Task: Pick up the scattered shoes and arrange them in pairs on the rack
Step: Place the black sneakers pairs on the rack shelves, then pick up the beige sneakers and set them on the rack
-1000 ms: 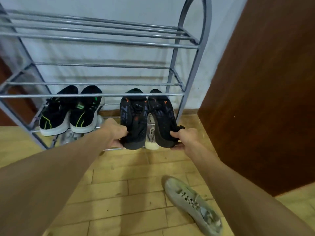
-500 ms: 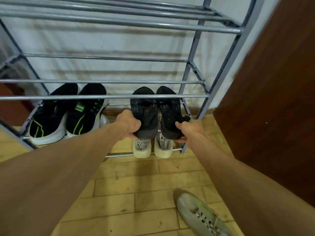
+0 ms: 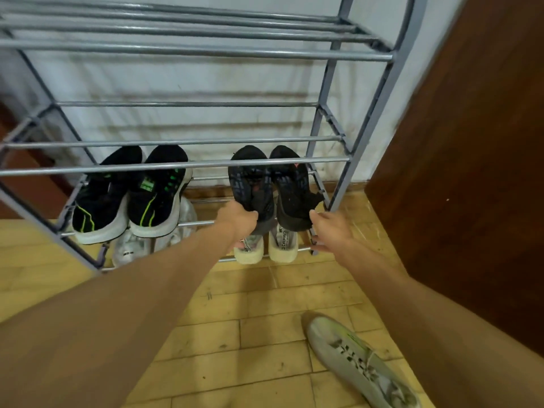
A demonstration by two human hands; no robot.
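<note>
Step in hand: seating a pair of black shoes on the rack (image 3: 350, 159), lower-middle shelf, right side. L hand (image 3: 240, 222) is closed round the heel of the left black shoe (image 3: 250, 179); fingers wrapped, thumb side hidden, shoe looks not yet let go. R hand (image 3: 331, 231) is at the heel of the right black shoe (image 3: 290, 187), fingers spread fairly wide and loose; fingertips near or just touching the heel, can't tell which, so it may be releasing. Both shoes lie side by side, touching, toes toward the wall, partly under the shelf's front bar. Same shelf, left: black/green pair (image 3: 129, 198) already placed together. Shelf below: pale pair (image 3: 266, 248) directly under the black ones, heels outward, plus a whitish shoe (image 3: 132, 248) under the black/green pair, with possibly a second beside it, too blurred to tell. On the tile floor (image 3: 235, 319), near R forearm, well apart from the rack: one grey lace-up shoe (image 3: 359, 360), loose; its partner not in view. Judgement: placement nearly done. Next move calls for opening L hand, pulling both hands back clear of the front bar w/o dragging heels off, then reaching down-right for the grey shoe and finding its mate.
</note>
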